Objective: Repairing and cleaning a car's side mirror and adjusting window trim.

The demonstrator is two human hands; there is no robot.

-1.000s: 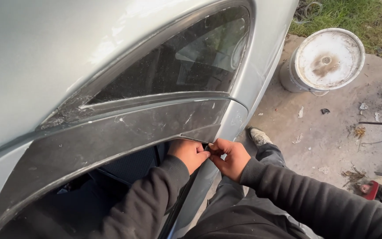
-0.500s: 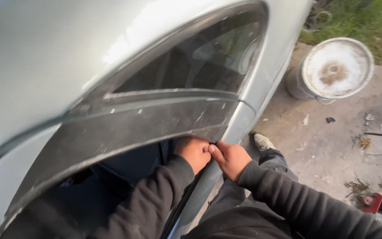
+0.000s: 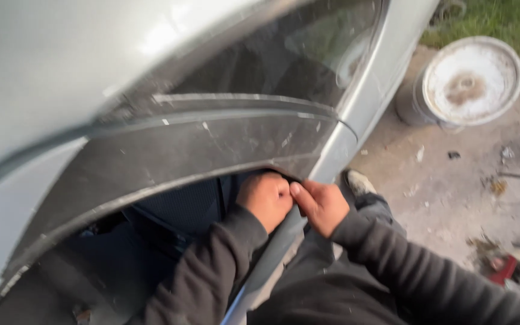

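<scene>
**Both hands closed at the lower corner of the dark trim panel**

The left hand [image 3: 266, 198] is curled into a fist, its knuckles pressed up against the lower edge of the dark trim panel [image 3: 200, 150], at the point where that edge tapers toward the silver car body [image 3: 49, 54]. What lies inside the fist is hidden, so whether it grips the edge itself or something small cannot be told.

The right hand [image 3: 320, 204] sits just beside the left, touching it at the fingertips. Its fingers are bent inward and the thumb points toward the same corner of the panel; the contact spot is covered by both hands, so the held item, if any, cannot be identified.

Relative to the grip:
- Above and to the left: the curved trim panel, scuffed and dusty, running along the body opening.
- Further above: the tinted window glass [image 3: 308, 54].
- Directly below the left hand: the dark interior behind the opening.
- Below the right hand: a dark sleeve, a trouser leg and a shoe [image 3: 356, 180] on the concrete ground [image 3: 452, 192].
- Well apart, up and to the right: a white bucket [image 3: 470, 81], seen from above.
- Well apart, down and to the right: a red object [image 3: 504, 268], too blurred to name.
</scene>
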